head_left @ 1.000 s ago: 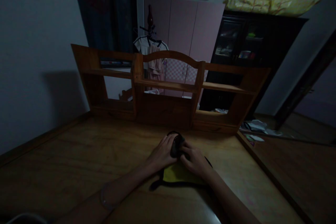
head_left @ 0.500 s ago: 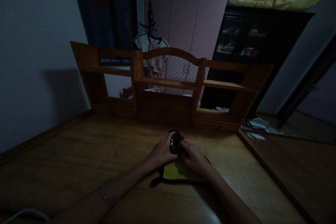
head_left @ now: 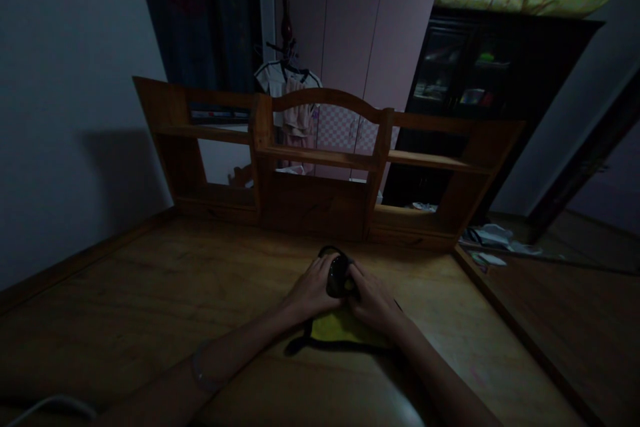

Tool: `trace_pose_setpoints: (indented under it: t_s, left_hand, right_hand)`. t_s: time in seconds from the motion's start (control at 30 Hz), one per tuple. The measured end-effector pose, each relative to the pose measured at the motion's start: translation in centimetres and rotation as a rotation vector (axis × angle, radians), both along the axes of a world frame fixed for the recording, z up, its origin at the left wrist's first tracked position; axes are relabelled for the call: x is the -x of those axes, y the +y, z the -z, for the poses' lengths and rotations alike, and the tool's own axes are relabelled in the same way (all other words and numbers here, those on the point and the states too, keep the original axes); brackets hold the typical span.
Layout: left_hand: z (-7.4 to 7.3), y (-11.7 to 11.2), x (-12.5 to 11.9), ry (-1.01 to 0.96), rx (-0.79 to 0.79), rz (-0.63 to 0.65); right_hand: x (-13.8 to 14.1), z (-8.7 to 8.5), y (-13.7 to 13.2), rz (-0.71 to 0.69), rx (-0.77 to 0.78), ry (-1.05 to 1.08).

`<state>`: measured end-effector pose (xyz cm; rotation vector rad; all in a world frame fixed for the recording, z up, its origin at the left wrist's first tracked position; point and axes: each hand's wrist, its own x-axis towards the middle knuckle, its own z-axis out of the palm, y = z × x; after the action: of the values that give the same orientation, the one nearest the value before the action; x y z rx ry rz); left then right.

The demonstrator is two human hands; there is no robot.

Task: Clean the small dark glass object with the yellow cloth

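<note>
A pair of dark-lensed sunglasses is held just above the table, one round glossy lens facing up; a thin black curve shows behind it. My left hand is closed around its left side. At the other side my right hand is closed, its fingers against the lens with a bit of yellow cloth under them. The yellow cloth with a dark border hangs and spreads below both hands onto the wooden table. The dim light hides the rest of the frame.
A wooden shelf unit with open compartments stands along the table's far edge. To the left is a wall. A white cable lies at the lower left. Papers and bags sit beyond the right edge.
The lens has turned a little and shifted slightly right, and its bright reflection has faded. My right fingers have moved over its right side, where some yellow cloth now shows.
</note>
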<state>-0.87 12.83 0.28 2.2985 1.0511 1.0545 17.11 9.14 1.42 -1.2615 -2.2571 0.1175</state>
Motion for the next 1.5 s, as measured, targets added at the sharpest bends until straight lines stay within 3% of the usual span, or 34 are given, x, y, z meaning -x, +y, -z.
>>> trace_pose_setpoints:
  t_s: [0.33, 0.47, 0.7, 1.13, 1.5]
  left_hand:
    - [0.1, 0.2, 0.3, -0.022, 0.025, 0.002]
    - [0.0, 0.2, 0.3, -0.025, 0.000, 0.009]
    - [0.1, 0.2, 0.3, -0.010, 0.014, -0.005]
    - [0.3, 0.3, 0.4, 0.008, -0.006, 0.002]
    - [0.1, 0.2, 0.5, -0.004, 0.008, 0.021]
  right_hand:
    - [-0.6, -1.0, 0.1, -0.005, 0.006, 0.175]
    - [-1.6, -1.5, 0.6, -0.071, -0.023, 0.252]
    - [-2.3, -2.0, 0.1, -0.153, 0.037, 0.251]
    - [-2.0, -1.6, 0.5, -0.115, 0.046, 0.227]
    - [-1.8, -2.3, -0.1, -0.091, 0.083, 0.243]
